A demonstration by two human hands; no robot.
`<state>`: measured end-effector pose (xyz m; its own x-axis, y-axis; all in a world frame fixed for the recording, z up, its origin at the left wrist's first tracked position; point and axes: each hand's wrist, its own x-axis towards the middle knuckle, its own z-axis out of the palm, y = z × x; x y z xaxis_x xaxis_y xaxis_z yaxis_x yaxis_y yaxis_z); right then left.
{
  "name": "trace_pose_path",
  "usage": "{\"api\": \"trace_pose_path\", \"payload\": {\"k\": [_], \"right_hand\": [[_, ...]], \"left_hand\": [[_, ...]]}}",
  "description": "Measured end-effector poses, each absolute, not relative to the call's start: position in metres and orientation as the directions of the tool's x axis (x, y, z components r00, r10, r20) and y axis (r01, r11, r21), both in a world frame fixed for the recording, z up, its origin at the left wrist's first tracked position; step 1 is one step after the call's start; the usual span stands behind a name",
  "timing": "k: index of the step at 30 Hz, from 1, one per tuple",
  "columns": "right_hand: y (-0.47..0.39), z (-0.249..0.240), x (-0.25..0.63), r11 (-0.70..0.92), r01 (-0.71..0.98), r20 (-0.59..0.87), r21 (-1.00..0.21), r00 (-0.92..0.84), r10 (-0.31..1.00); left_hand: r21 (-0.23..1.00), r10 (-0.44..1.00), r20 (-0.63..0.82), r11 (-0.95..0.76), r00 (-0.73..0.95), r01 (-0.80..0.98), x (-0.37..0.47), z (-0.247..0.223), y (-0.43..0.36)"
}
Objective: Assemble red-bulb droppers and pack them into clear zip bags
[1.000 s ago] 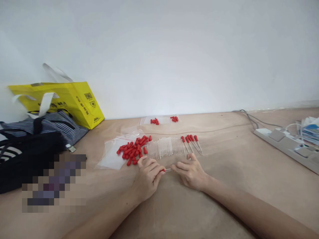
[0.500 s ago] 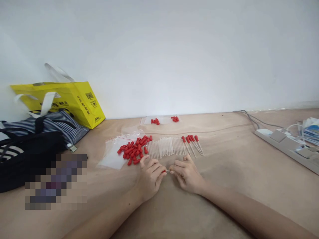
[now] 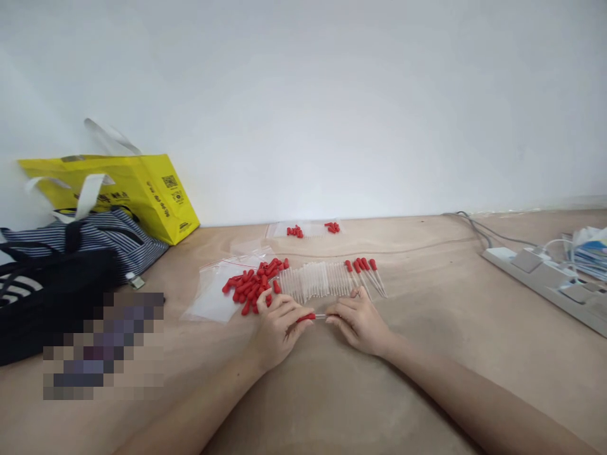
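Pinched between the fingertips of my left hand (image 3: 279, 325) is a red rubber bulb (image 3: 307, 317). My right hand (image 3: 358, 321) grips a thin clear tube (image 3: 321, 316), whose left end meets the bulb. Just beyond my left hand lies a pile of red bulbs (image 3: 251, 287), partly on a clear plastic bag (image 3: 208, 294). A row of clear tubes (image 3: 313, 280) lies side by side beyond both hands. At the row's right end are several tubes with red bulbs on them (image 3: 365, 265).
Near the wall, another clear bag (image 3: 313, 229) bears two small groups of red bulbs. A yellow bag (image 3: 165, 202), a striped bag (image 3: 137, 243) and a black bag (image 3: 95, 284) stand at the left. On the right are a power strip (image 3: 512, 262) with cables and some papers (image 3: 590, 253).
My left hand has shifted slightly left and more of the red bulb shows between its fingertips. Both hands have moved slightly up in the view.
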<state>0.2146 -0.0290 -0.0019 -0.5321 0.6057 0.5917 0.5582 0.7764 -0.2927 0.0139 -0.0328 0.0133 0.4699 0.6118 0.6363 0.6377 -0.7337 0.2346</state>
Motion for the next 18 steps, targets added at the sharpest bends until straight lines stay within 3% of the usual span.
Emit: {"api": "trace_pose_path", "payload": {"k": [6, 12, 18], "right_hand": [[-0.033, -0.008, 0.208, 0.775, 0.588, 0.655, -0.232, -0.495, 0.571], [-0.03, -0.009, 0.206, 0.768, 0.596, 0.605, -0.236, -0.529, 0.596], [-0.026, -0.006, 0.215, 0.712, 0.688, 0.609, -0.141, -0.507, 0.61]], "left_hand": [[0.271, 0.639, 0.593, -0.731, 0.489, 0.626, 0.022, 0.015, -0.039], [0.271, 0.667, 0.597, -0.691, 0.446, 0.671, 0.017, 0.012, -0.035], [0.262, 0.714, 0.583, -0.616, 0.387, 0.743, 0.011, 0.004, -0.029]]}}
